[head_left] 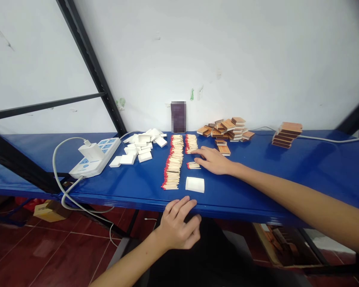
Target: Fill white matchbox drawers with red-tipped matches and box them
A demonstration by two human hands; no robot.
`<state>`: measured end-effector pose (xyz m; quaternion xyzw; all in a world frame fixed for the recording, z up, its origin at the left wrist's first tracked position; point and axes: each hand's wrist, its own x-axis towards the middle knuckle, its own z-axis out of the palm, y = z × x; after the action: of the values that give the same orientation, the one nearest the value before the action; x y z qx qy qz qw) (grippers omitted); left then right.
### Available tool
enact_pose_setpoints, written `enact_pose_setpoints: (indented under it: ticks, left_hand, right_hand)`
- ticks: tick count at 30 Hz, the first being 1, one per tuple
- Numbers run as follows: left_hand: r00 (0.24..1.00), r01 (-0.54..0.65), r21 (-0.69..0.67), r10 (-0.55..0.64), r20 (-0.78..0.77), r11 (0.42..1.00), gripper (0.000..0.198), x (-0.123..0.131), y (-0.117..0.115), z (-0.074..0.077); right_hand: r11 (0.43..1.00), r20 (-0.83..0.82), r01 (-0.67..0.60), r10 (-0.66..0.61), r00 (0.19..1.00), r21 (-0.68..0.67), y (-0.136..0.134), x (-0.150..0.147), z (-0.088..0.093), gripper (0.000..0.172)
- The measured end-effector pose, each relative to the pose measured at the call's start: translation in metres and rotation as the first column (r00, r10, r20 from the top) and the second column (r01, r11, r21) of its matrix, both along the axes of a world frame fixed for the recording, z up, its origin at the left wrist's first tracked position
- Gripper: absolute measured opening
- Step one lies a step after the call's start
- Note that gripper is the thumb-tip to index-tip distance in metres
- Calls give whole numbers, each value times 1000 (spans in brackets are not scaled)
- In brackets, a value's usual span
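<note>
My right hand [212,160] reaches over the blue table, its fingers apart and stretched toward the matches. Its fingertips are at the lower end of a short column of red-tipped matches [191,143], beside a small separate group of matches [194,165]. To the left runs a longer column of matches [172,163]. A white matchbox tray [195,184] lies nearer the table's front edge; its inside is not clear. My left hand [181,223] rests loosely at that edge, fingers slightly bent and spread, holding nothing visible.
White trays [143,143] lie heaped on the left, next to a power strip [95,157] with a plugged-in charger and cables. Brown matchbox sleeves [227,129] are piled behind my right hand. A stack of matchboxes [287,134] stands farther right. A dark metal post [92,59] rises at left.
</note>
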<state>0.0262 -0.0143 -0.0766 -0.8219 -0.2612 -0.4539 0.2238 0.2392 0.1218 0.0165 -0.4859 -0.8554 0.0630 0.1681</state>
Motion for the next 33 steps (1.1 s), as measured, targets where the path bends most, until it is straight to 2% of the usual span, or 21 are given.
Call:
enact_pose_setpoints:
  ticks: [11,18,28,33]
  left_hand:
    - [1000,14,1,-14,1,1000,13,-1,1,-2]
    - [1000,2,-4,-2,-5,1000,13,0,0,0]
    - [1000,7,-1,-7,-7,1000,13,-1,0,0]
    - [1000,11,8,-11,-5,1000,12,0,1,-1]
  right_hand:
    - [1000,-40,-1,0,999,-11,5,-4,2,38]
    - [998,-96,-57,61,994,39,-1,0,0,33]
    - [995,-279,-100,93,956,-11,2,4,-2,24]
    - [999,-210,-6,-2,978,-35,1,-2,3,23]
